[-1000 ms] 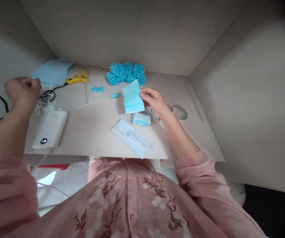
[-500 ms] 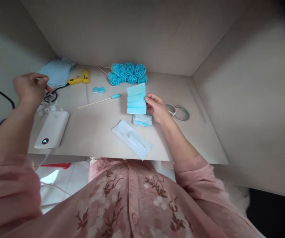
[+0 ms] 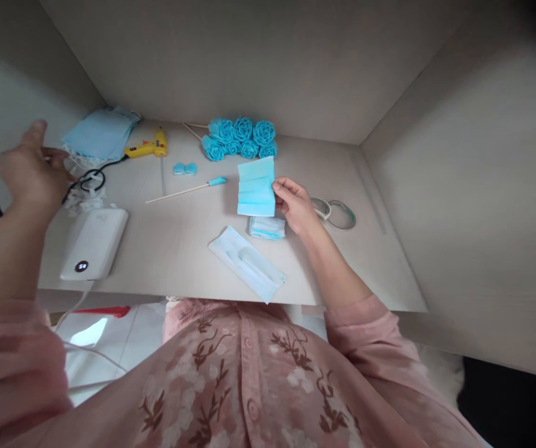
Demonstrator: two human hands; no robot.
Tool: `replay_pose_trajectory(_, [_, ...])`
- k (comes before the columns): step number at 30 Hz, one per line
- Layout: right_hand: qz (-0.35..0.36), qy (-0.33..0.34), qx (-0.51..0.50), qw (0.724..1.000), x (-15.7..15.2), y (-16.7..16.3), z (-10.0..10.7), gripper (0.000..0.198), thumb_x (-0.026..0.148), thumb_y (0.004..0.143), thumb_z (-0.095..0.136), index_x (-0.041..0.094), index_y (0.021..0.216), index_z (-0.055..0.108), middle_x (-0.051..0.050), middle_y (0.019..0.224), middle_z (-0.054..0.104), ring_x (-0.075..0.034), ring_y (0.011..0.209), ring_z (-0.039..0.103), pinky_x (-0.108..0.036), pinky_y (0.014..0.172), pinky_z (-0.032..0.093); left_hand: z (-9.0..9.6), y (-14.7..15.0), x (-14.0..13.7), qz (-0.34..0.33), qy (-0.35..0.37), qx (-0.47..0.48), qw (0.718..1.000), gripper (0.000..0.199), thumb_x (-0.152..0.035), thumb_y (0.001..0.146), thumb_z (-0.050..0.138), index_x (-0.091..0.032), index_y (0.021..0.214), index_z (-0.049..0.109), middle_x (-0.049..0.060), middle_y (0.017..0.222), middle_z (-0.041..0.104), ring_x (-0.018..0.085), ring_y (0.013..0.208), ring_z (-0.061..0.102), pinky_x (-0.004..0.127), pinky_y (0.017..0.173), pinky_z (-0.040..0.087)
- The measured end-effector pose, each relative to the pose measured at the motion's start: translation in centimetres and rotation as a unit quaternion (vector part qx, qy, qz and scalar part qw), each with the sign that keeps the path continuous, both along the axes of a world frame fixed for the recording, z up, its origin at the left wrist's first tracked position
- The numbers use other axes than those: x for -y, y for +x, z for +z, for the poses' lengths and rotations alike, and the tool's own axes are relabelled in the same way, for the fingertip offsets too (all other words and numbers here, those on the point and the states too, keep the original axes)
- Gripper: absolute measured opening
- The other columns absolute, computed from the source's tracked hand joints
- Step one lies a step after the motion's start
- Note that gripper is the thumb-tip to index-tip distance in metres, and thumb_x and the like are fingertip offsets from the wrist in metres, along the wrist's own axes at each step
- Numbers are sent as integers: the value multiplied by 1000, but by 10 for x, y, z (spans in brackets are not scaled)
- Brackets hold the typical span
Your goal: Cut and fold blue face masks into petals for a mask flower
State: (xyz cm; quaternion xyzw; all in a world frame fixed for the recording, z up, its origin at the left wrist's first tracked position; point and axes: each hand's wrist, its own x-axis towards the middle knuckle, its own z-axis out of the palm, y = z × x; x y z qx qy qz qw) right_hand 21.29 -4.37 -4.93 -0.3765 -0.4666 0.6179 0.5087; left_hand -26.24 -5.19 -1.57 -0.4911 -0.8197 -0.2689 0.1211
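My right hand (image 3: pixel 293 202) pinches the right edge of a light blue piece of face mask fabric (image 3: pixel 255 186) between thumb and fingers, holding it up over the table. Just beneath it lies a small stack of folded mask pieces (image 3: pixel 266 228). A pale mask piece (image 3: pixel 248 264) rests flat nearer the table's front edge. Off to the left, my left hand (image 3: pixel 37 168) is raised with its fingers apart and nothing seen in them. White scraps (image 3: pixel 83 200) and a black cord lie beside it.
Blue fabric roses (image 3: pixel 242 138) lie at the back. A yellow glue gun (image 3: pixel 149 147), a mask pile (image 3: pixel 102 134), and a white power bank (image 3: pixel 96 244) occupy the left. A stick with a blue tip (image 3: pixel 186 191) and small blue pieces (image 3: pixel 184 168) lie mid-table. Looped handles, apparently scissors (image 3: pixel 342 214), sit right.
My left hand has moved left, and its fingers have spread apart. My right hand and the mask fabric have stayed nearly still.
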Motion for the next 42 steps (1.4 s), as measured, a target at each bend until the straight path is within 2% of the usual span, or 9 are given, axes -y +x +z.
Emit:
replay_pose_trajectory(3, [-4, -7, 6, 1000, -1, 0, -1, 39, 51, 62, 84, 22, 79, 65, 5, 66, 58, -9, 60, 54, -23, 56, 45, 8, 2, 4, -10, -24, -27, 999, 93, -5, 76, 61, -29, 158, 23, 4, 135, 67, 28, 111, 69, 55, 97, 55])
replay_pose_trajectory(7, [-8, -8, 10, 1000, -1, 0, 1, 42, 53, 60, 85, 23, 79, 64, 6, 67, 58, -10, 61, 54, -23, 57, 45, 20, 19, 18, -138, 0, -107, 985, 80, -23, 80, 69, -28, 153, 36, 3, 167, 26, 36, 150, 30, 70, 117, 25])
replay_pose_trajectory(12, [5, 5, 20, 1000, 6, -5, 7, 43, 55, 60, 84, 23, 79, 63, 6, 68, 57, -10, 63, 53, -23, 60, 46, 25, 99, 26, -244, 96, 186, 947, 59, -51, 88, 64, -14, 133, 61, 9, 128, 71, 23, 119, 64, 47, 112, 44])
replay_pose_trajectory(17, [18, 28, 27, 999, 10, -8, 8, 44, 58, 62, 83, 23, 83, 65, 7, 67, 56, -9, 61, 51, -22, 61, 46, 14, 203, 28, -408, -47, 513, 754, 84, -62, 80, 70, -16, 147, 49, 16, 142, 60, 30, 128, 58, 49, 111, 42])
replay_pose_trajectory(21, [11, 54, 51, 997, 9, -9, 6, 43, 58, 64, 82, 23, 84, 67, 6, 66, 59, -10, 60, 52, -23, 60, 47, 1, 252, 16, -427, -86, 677, 594, 87, -46, 78, 78, -23, 152, 38, 11, 125, 68, 26, 114, 66, 43, 100, 50])
replay_pose_trajectory(28, [-8, 66, 65, 996, 7, -7, 5, 54, 66, 73, 72, 27, 111, 72, 1, 79, 72, -16, 70, 65, -30, 67, 54, -1, 286, -10, -403, 88, 654, 634, 59, -11, 70, 73, -19, 127, 61, 5, 102, 70, 15, 82, 66, 25, 72, 52])
replay_pose_trajectory(33, [-45, 147, 76, 985, 8, -3, 8, 58, 63, 79, 70, 30, 126, 67, -4, 116, 71, -20, 107, 64, -35, 92, 53, 5, 297, 0, -497, 88, 449, 737, 60, -6, 70, 68, -24, 128, 65, 5, 127, 66, 16, 87, 64, 28, 80, 50])
replay_pose_trajectory(36, [-61, 196, 138, 969, 8, -2, 10, 53, 55, 78, 75, 30, 124, 69, -3, 110, 70, -21, 105, 62, -34, 92, 51, 6, 301, 6, -501, 60, 371, 779, 67, -5, 72, 65, -23, 136, 61, 4, 106, 71, 15, 80, 61, 29, 82, 47])
replay_pose_trajectory(42, [-134, 205, 149, 958, 5, 4, 9, 39, 49, 81, 73, 30, 115, 74, -2, 101, 69, -17, 89, 61, -31, 83, 50, -8, 293, 1, -532, -14, 473, 702, 78, -12, 73, 69, -21, 147, 48, -2, 77, 65, 11, 62, 54, 23, 62, 42])
